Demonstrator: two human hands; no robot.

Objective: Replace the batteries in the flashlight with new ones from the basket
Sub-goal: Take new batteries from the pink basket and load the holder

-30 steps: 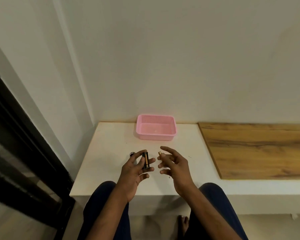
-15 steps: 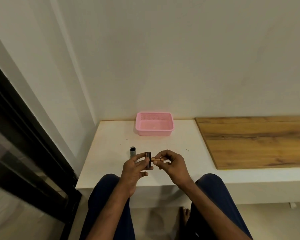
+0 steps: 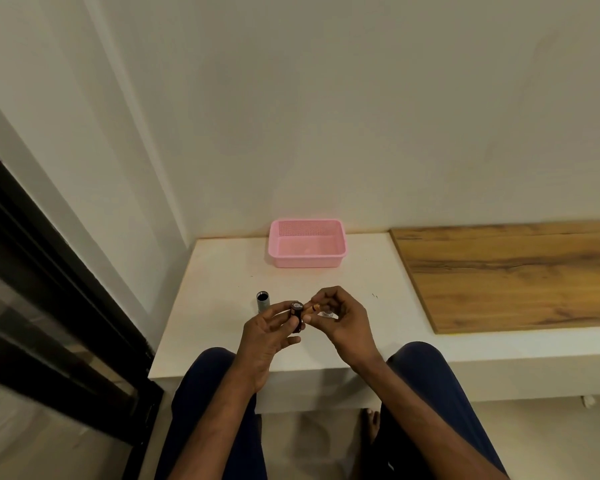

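My left hand point(image 3: 269, 332) holds a small dark battery holder point(image 3: 296, 315) upright above the white table's front part. My right hand point(image 3: 340, 315) pinches a thin battery with a copper-coloured end point(image 3: 313, 308), its tip right at the holder's top. A grey flashlight tube point(image 3: 262, 301) stands on the table just left of my hands, open end up. A small clear piece point(image 3: 326, 313) lies on the table behind my right fingers, mostly hidden. The pink basket point(image 3: 307, 261) sits at the back by the wall; I cannot make out any batteries in it.
The white table point(image 3: 219, 289) ends at a wall on the left and a front edge by my knees. A wooden board point(image 3: 513, 275) covers the bench to the right. A dark door frame point(image 3: 49, 289) runs along the left.
My right hand went from open fingers to pinching a battery and moved it up to the holder in my left hand. The view shifted, so the basket looks farther off.
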